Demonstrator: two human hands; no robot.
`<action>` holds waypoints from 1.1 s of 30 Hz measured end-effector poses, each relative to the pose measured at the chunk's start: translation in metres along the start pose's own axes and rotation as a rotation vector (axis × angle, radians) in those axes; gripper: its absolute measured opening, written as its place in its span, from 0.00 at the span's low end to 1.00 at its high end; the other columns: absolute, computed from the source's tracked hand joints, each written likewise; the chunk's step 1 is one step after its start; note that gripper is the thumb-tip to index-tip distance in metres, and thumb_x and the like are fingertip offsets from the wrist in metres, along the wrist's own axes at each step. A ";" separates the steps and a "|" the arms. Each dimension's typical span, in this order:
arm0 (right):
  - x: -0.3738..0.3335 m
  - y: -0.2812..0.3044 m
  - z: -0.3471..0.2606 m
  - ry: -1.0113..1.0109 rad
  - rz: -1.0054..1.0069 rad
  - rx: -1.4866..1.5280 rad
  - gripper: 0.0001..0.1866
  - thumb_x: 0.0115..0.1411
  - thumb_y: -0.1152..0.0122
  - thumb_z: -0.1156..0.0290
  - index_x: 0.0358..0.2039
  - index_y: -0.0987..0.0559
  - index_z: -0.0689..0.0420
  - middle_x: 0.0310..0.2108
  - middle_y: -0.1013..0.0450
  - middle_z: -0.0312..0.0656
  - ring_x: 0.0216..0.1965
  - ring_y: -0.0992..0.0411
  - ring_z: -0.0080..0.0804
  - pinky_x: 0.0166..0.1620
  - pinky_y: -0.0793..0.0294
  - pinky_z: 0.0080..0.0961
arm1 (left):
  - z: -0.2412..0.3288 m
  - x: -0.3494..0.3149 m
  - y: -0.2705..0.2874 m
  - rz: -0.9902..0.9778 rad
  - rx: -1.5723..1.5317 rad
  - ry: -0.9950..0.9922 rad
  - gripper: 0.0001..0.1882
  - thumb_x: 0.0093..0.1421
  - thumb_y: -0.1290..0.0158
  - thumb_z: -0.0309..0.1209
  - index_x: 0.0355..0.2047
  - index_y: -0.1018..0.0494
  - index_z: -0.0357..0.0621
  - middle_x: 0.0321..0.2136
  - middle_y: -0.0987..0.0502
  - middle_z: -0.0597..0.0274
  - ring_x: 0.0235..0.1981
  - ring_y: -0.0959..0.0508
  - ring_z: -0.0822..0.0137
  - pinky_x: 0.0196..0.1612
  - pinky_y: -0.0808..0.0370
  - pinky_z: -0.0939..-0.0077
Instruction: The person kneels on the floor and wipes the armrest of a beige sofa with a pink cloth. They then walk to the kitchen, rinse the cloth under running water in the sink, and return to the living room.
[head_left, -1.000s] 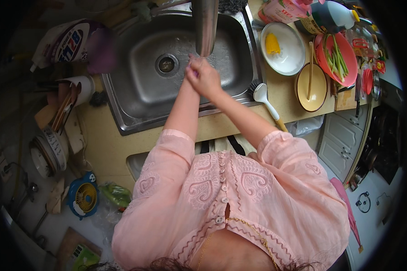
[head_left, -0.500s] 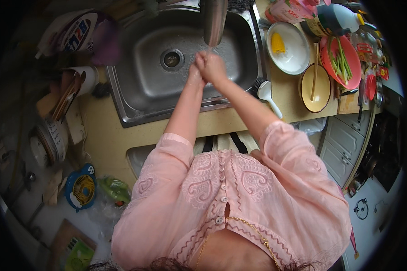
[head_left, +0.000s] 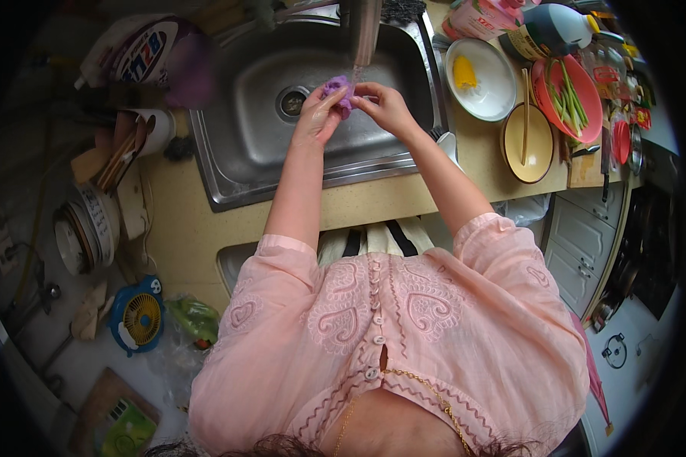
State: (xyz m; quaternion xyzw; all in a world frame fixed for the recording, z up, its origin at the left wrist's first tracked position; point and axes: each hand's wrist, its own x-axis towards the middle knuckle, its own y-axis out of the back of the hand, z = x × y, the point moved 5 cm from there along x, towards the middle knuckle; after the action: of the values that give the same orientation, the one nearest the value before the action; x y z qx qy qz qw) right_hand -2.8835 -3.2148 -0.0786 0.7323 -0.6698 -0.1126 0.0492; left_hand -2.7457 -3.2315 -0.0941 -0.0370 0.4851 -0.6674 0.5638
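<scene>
Over the metal sink [head_left: 259, 152], my left hand [head_left: 317, 118] is closed around a crumpled purple cloth [head_left: 338, 88], thumb on top. My right hand [head_left: 390, 110] pinches the cloth's right edge with thumb and fingertips. Just above both hands hangs the faucet [head_left: 365, 34], with a little water running down beside the cloth. The sink's drain [head_left: 291, 104] lies left of and behind my left hand.
Right of the sink stand a white bowl [head_left: 499, 87] with something yellow in it, a yellow bowl [head_left: 537, 152] with chopsticks, and a red basin [head_left: 598, 114] with green stalks. At left are a utensil holder [head_left: 156, 131], stacked dishes [head_left: 99, 221] and a small blue fan [head_left: 117, 320].
My hands were clasped together under the faucet with the cloth out of sight. They have moved apart, and the purple cloth now shows between them.
</scene>
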 end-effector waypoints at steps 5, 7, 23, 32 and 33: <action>-0.002 0.012 -0.001 -0.113 0.055 -0.188 0.13 0.54 0.41 0.66 0.36 0.23 0.61 0.32 0.23 0.43 0.33 0.25 0.29 0.37 0.28 0.23 | 0.011 -0.012 -0.010 -0.046 0.211 -0.010 0.21 0.52 0.45 0.19 0.47 0.36 0.35 0.35 0.26 0.57 0.35 0.24 0.68 0.36 0.25 0.75; 0.001 0.019 0.003 -0.075 0.094 -0.156 0.13 0.55 0.41 0.66 0.36 0.24 0.62 0.31 0.23 0.44 0.33 0.25 0.29 0.36 0.28 0.22 | 0.016 -0.016 0.003 -0.001 0.365 -0.048 0.21 0.52 0.45 0.19 0.47 0.36 0.35 0.35 0.26 0.57 0.34 0.24 0.68 0.35 0.25 0.76; 0.005 0.027 0.005 -0.052 0.147 -0.212 0.10 0.56 0.45 0.67 0.33 0.25 0.60 0.28 0.25 0.48 0.33 0.25 0.40 0.36 0.29 0.29 | 0.026 -0.025 0.028 0.060 0.636 -0.101 0.23 0.50 0.41 0.24 0.45 0.35 0.32 0.34 0.24 0.58 0.31 0.25 0.74 0.30 0.31 0.85; 0.006 -0.003 0.002 -0.082 0.206 -0.133 0.13 0.57 0.48 0.62 0.35 0.27 0.59 0.29 0.27 0.51 0.32 0.27 0.46 0.35 0.29 0.33 | -0.056 -0.002 0.008 0.224 -0.154 0.363 0.27 0.59 0.65 0.59 0.43 0.35 0.51 0.40 0.31 0.66 0.35 0.29 0.61 0.37 0.31 0.62; 0.002 -0.015 -0.016 -0.055 0.169 -0.176 0.13 0.56 0.47 0.62 0.35 0.27 0.59 0.29 0.27 0.52 0.32 0.28 0.49 0.35 0.29 0.35 | -0.055 0.004 -0.008 0.197 -0.344 0.338 0.30 0.59 0.68 0.61 0.39 0.34 0.48 0.37 0.30 0.65 0.34 0.29 0.60 0.38 0.31 0.63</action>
State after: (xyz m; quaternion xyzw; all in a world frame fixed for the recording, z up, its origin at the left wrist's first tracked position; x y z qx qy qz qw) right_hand -2.8656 -3.2164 -0.0668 0.6627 -0.7178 -0.1865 0.1044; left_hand -2.7856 -3.2023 -0.1189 0.0271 0.6801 -0.5135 0.5225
